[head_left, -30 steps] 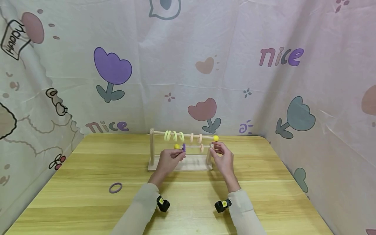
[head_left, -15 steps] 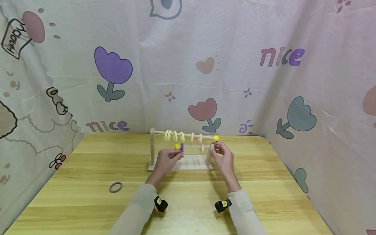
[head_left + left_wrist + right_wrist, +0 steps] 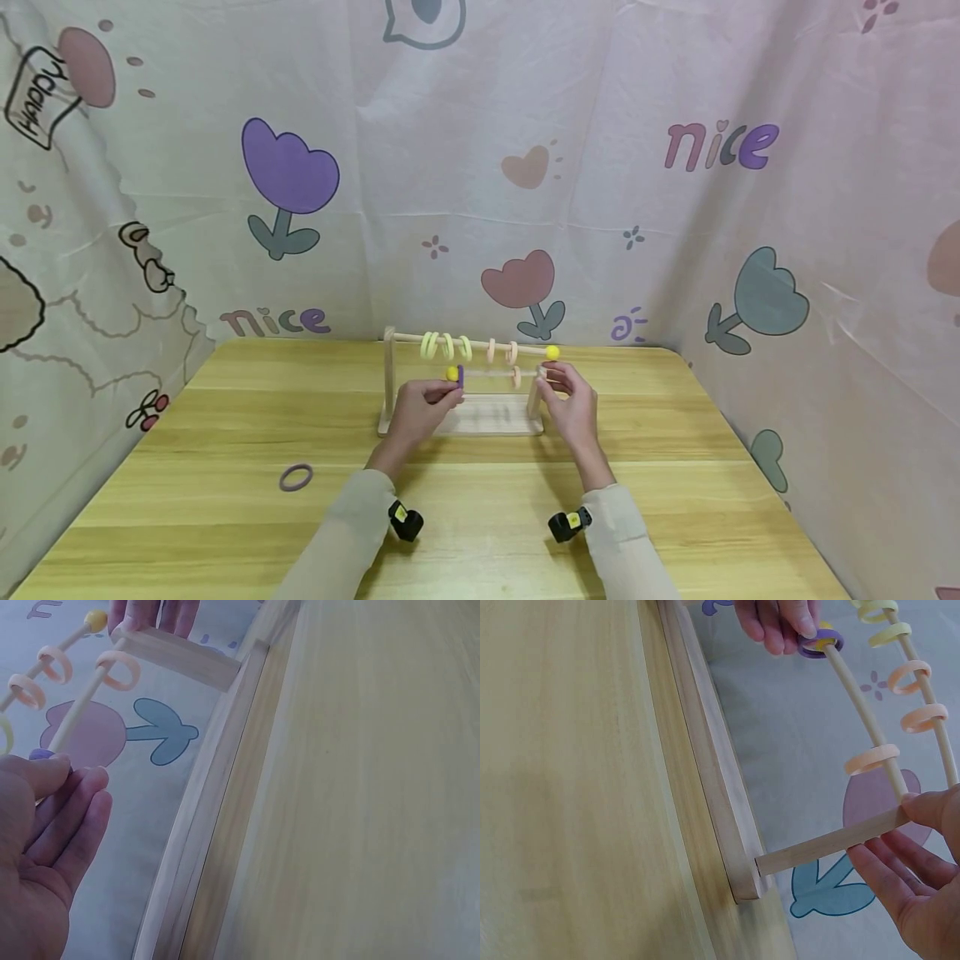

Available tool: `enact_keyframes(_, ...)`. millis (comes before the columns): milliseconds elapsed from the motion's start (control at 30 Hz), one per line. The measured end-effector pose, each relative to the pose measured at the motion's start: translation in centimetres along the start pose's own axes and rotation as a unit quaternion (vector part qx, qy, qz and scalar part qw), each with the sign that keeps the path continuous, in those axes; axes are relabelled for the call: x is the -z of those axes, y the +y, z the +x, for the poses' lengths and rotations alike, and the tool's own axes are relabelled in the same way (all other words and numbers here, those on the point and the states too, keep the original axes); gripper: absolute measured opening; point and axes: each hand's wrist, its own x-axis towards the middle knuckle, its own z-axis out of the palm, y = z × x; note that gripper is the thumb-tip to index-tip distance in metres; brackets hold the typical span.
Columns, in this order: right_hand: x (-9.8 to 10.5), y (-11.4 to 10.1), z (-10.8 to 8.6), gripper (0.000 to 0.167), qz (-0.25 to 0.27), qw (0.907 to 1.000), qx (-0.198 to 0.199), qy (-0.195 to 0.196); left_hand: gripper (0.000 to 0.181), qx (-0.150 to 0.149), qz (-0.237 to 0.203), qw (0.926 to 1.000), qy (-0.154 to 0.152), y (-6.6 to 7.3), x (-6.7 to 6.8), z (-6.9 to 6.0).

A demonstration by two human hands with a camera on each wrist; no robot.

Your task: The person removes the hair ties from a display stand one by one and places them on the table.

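My left hand (image 3: 416, 408) pinches a purple ring (image 3: 461, 377) between thumb and fingers. That ring is at the lower rod (image 3: 859, 701) of a wooden rack, right beside the yellow ball (image 3: 452, 374) on the rod's left end. In the right wrist view the ball shows through the ring. My right hand (image 3: 573, 404) grips the top of the rack's short post (image 3: 829, 841), thumb above and fingers below. One peach ring (image 3: 871, 760) hangs on the lower rod near that post. The left fingers partly hide the purple ring in the left wrist view.
The upper rod carries several yellow-green rings (image 3: 447, 347) and two peach rings (image 3: 512, 353), with a yellow ball (image 3: 552, 352) at its right end. Another purple ring (image 3: 296, 477) lies flat on the wooden table (image 3: 187, 517), left of my left arm. A printed cloth (image 3: 420, 167) hangs behind.
My left hand has moved slightly left, sliding the purple ring along the lower rod toward the yellow ball. My right hand stays on the short post.
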Motion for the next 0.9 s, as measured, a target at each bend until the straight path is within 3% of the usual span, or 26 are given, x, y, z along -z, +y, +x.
enact_keyframes(667, 0.0, -0.4, -0.1, 0.028, 0.005, 0.9998, -0.020, -0.004, 0.014, 0.024, 0.001, 0.9992, 0.031, -0.3, 1.3, 0.0)
enact_keyframes(900, 0.6, -3.3, -0.7, 0.028, 0.006, 0.9995, -0.027, -0.015, 0.015, 0.024, 0.007, 0.9993, 0.028, -0.3, 1.8, 0.0)
